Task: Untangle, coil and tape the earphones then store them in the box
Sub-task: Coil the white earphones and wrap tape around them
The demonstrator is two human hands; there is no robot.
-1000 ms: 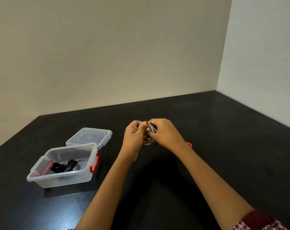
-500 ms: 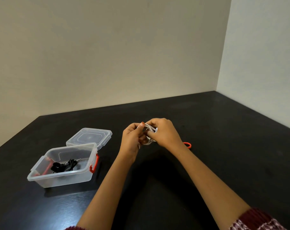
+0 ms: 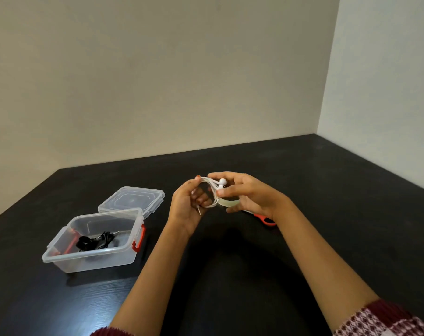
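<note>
Gripped a coil of white wired earphones [image 3: 211,193] between both hands, in the air just above the black tabletop [image 3: 327,190].

Pinched the coil's left side with the left hand [image 3: 185,204], fingers curled through the loops, metal plug hanging by the palm. Pinched the right side, beside the two round earbuds, with the right hand [image 3: 251,195], other fingers spread, a pale strip of tape [image 3: 228,202] at the coil's lower edge. Left a red-handled object [image 3: 265,218] half hidden behind the right wrist. Well apart to the left, had an open clear plastic box [image 3: 92,261] with red latches holding black earphones [image 3: 94,241], its clear lid [image 3: 133,199] flat just behind.
</note>
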